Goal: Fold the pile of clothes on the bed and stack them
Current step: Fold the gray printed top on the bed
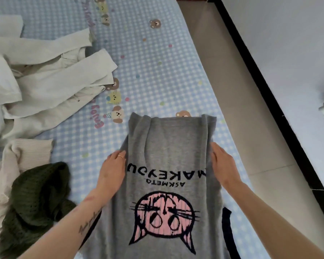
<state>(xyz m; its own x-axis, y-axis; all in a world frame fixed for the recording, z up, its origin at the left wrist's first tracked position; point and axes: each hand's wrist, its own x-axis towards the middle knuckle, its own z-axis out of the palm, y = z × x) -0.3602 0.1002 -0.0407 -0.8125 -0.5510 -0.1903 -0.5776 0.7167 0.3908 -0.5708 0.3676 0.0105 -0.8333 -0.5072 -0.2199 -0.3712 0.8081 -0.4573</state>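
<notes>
A grey knit top with a pink cat face and black lettering lies flat on the bed, its two sides folded inward into a long strip. My left hand rests flat against its left edge, fingers straight. My right hand lies flat against the right edge, fingers straight too. To the left sit the unfolded clothes: a dark green knit, a cream ribbed sweater and a heap of off-white garments.
The bed has a blue checked sheet with cartoon bears. Its right edge runs diagonally beside a beige floor strip, a black border and a pale floor. A dark garment edge peeks from under the grey top.
</notes>
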